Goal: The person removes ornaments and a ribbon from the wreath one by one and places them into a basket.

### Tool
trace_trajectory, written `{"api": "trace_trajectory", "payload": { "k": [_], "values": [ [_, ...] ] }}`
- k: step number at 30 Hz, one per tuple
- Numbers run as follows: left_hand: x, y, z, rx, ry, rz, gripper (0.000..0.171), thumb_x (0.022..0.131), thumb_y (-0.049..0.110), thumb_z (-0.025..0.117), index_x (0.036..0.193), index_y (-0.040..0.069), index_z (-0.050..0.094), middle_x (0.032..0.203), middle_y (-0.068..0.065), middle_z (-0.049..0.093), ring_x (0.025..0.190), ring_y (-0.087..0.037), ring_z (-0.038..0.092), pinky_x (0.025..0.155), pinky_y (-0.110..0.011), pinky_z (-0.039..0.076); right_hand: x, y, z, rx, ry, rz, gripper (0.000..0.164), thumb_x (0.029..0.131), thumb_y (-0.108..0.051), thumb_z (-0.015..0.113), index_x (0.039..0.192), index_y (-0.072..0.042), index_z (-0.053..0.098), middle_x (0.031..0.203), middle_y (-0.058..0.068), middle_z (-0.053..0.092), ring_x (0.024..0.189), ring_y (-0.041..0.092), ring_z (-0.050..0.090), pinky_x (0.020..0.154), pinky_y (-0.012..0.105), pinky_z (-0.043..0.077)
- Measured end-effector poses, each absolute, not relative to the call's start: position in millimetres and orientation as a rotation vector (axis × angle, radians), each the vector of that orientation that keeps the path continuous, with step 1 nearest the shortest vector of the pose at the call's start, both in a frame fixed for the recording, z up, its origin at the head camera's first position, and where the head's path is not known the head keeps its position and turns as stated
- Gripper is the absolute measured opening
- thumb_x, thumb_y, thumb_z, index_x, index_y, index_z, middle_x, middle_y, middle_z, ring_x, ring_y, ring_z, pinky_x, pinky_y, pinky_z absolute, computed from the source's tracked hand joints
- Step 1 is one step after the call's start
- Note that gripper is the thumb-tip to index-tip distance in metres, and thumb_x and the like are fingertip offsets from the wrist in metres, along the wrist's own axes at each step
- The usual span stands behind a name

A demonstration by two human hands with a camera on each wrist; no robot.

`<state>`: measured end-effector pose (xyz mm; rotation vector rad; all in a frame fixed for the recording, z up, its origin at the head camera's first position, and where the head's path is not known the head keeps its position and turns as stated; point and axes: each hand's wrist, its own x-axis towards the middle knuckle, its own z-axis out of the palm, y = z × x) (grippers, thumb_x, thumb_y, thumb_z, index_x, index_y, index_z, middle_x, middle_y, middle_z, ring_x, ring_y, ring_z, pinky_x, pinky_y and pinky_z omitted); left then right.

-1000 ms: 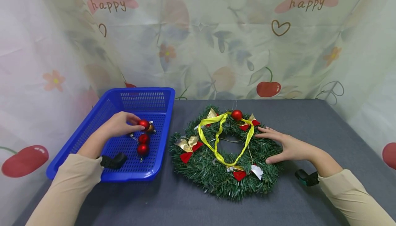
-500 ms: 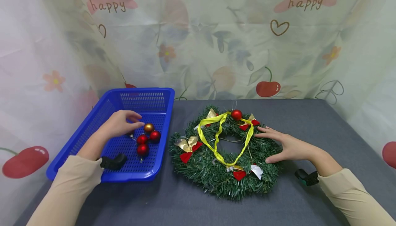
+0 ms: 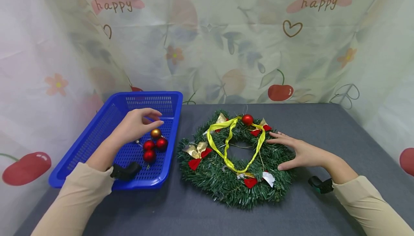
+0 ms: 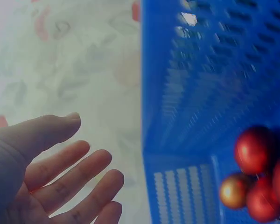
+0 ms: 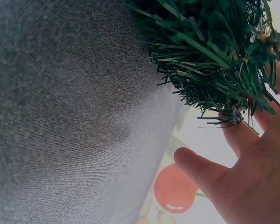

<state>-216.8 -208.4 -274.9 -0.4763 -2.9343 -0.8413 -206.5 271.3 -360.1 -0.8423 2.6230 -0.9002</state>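
Note:
My left hand hovers over the blue basket, thumb and fingers apart and nothing between them. The left wrist view shows that hand bare, outside the basket wall. Below it in the basket lie a gold bauble and several red baubles. A green wreath lies flat on the table to the right. My right hand rests on the wreath's right edge with spread, relaxed fingers; in the right wrist view, some fingertips go behind the greenery.
Yellow ribbon lies loosely over the wreath. The wreath also carries a red bauble and gold and red bows. A patterned curtain closes off the back of the grey table.
A red bauble left my left fingers and lies beside the gold one in the basket. The left hand then rose and shifted right. My right hand stayed put.

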Motion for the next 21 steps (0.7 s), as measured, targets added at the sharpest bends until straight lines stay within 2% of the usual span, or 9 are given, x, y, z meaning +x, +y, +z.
{"api": "trace_trajectory", "payload": {
  "k": [6,12,21],
  "values": [
    [-204.8,-185.4,-264.2,-0.559,-2.906,-0.892,0.031,0.091,0.026,0.061,0.118,0.011,0.062,0.111,-0.012,0.067,0.095,-0.026,0.067,0.077,-0.040,0.054,-207.1,271.3,-360.0,-0.857,2.623,-0.893,0.072,0.077,-0.034,0.075,0.140,-0.017,0.043,0.154,0.018,0.020,0.140,0.049,0.007,0.099,0.074,0.019],
    [-194.6,-158.0,-256.5,-0.702,-2.866,-0.908,0.030,0.089,0.024,0.063,0.117,0.011,0.063,0.114,-0.009,0.067,0.095,-0.024,0.067,0.081,-0.040,0.054,-207.4,272.3,-359.8,-0.863,2.623,-0.887,0.073,0.077,-0.033,0.075,0.140,-0.016,0.043,0.154,0.019,0.020,0.139,0.051,0.007,0.099,0.074,0.018],
    [-191.0,-110.9,-254.5,-0.931,-2.913,-0.851,0.032,0.090,0.027,0.062,0.119,0.013,0.062,0.115,-0.004,0.066,0.096,-0.018,0.065,0.081,-0.034,0.053,-207.0,271.7,-358.5,-0.850,2.624,-0.882,0.074,0.076,-0.034,0.076,0.140,-0.016,0.043,0.154,0.019,0.020,0.139,0.051,0.007,0.099,0.074,0.018]
  ]
}}
